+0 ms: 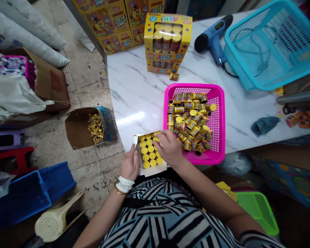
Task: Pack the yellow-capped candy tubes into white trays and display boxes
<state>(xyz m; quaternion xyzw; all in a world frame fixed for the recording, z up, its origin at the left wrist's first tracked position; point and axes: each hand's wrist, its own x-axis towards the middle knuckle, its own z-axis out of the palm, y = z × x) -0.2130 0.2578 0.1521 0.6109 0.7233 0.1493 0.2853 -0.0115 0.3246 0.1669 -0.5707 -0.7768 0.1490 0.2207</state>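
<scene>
At the lower centre of the frame a white carton (152, 170), nearly filled with rows of yellow-capped bottles (147, 151), was held at the near edge of the marble counter (134, 96) and appeared to project past it. The left hand (130, 164) was closed around the carton's left side. The right hand (168, 147) was laid over the upper right corner with its fingers bent down onto the caps; whether a bottle was pinched there could not be told. Just to the right, a pink basket (218, 137) of loose bottles was set, touching or nearly touching that hand.

The carton could be tipped off the edge if the left hand's hold were slackened, as it seemed only partly supported. The upright rows could be toppled by a bottle being forced into a tight gap. Loose bottles could also be knocked from the basket by the right wrist.
</scene>
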